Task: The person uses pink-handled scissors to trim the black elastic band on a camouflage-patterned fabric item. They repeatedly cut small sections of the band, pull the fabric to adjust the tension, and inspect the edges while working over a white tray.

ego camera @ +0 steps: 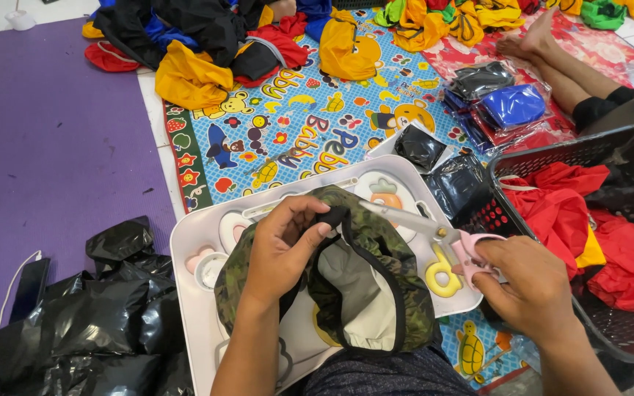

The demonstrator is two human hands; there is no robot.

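Hiding the tray, camouflage garment, left hand pinching, right hand, scissors

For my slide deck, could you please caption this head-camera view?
Left hand pinches a camouflage garment while right hand works pink-handled scissors over a white tray.

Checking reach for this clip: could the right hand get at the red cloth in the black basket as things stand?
Probably yes, but not freely: the right hand lies right beside the black basket, whose open top leaves the red cloth uncovered, yet its fingers are occupied by the pink-handled scissors.
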